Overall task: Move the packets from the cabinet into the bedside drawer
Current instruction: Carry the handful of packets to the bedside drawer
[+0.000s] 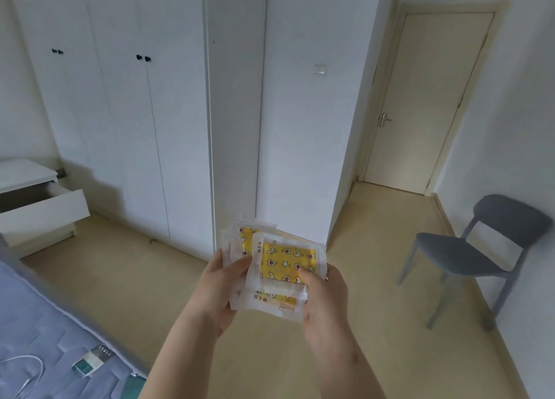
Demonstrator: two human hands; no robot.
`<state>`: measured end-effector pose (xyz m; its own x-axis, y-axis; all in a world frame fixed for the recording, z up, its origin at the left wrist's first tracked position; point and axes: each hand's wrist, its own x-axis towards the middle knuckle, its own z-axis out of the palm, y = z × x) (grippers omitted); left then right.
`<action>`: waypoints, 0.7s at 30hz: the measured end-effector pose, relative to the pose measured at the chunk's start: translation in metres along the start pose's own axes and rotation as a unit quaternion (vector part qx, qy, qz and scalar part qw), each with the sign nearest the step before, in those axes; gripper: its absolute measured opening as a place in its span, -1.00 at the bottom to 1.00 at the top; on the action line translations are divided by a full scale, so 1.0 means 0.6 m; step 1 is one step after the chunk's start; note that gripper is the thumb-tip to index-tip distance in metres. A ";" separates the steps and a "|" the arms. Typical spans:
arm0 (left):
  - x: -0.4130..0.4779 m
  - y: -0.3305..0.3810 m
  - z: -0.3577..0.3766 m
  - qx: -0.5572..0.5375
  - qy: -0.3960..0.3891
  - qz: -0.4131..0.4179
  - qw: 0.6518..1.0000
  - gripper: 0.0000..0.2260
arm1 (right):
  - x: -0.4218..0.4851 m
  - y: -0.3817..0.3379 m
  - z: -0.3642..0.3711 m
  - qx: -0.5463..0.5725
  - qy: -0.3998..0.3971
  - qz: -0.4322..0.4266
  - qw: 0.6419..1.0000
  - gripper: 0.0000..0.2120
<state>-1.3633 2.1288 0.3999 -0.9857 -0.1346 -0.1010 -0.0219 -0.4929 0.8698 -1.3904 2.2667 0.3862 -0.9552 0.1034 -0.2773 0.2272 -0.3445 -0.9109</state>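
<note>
Mid-carry: my left hand (216,293) and right hand (326,298) clasp the yellow packets (285,260); next, swing toward the open bedside drawer (42,211), middle left.

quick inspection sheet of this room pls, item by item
surface: beige floor; blue bed at lower left
job's things: stack of packets held up; cabinet doors shut; bedside drawer pulled open at left
clutter: small box on the bed
grippers: left hand and right hand both grip the packets
cables: white cable on the bed
surroundings: grey chair at right; closed door beyond
</note>
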 end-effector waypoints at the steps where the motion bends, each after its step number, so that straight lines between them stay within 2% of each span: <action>1: 0.035 0.007 -0.008 0.003 0.009 0.006 1.000 -0.76 | 0.032 -0.004 0.022 -0.003 -0.009 0.002 1.000 -0.88; 10: 0.362 0.092 -0.061 0.034 0.050 0.035 0.998 -0.71 | 0.306 -0.059 0.225 0.006 -0.021 -0.010 1.000 -0.90; 17: 0.573 0.131 -0.072 0.036 0.082 0.043 0.995 -0.77 | 0.501 -0.089 0.315 -0.001 0.048 -0.057 0.997 -0.83; 20: 0.658 0.140 -0.094 0.029 0.120 0.045 0.991 -0.77 | 0.594 -0.085 0.362 -0.027 0.015 -0.048 0.998 -0.77; 21: 0.687 0.144 -0.104 0.026 0.138 0.049 0.989 -0.78 | 0.624 -0.083 0.381 -0.044 -0.010 -0.042 0.998 -0.69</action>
<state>-1.7613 1.9771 0.4032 -0.9009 -0.4117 -0.1373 0.0554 -0.4228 0.9045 -1.8031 2.1094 0.3977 -0.9749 0.1091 -0.1941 0.1617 -0.2521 -0.9541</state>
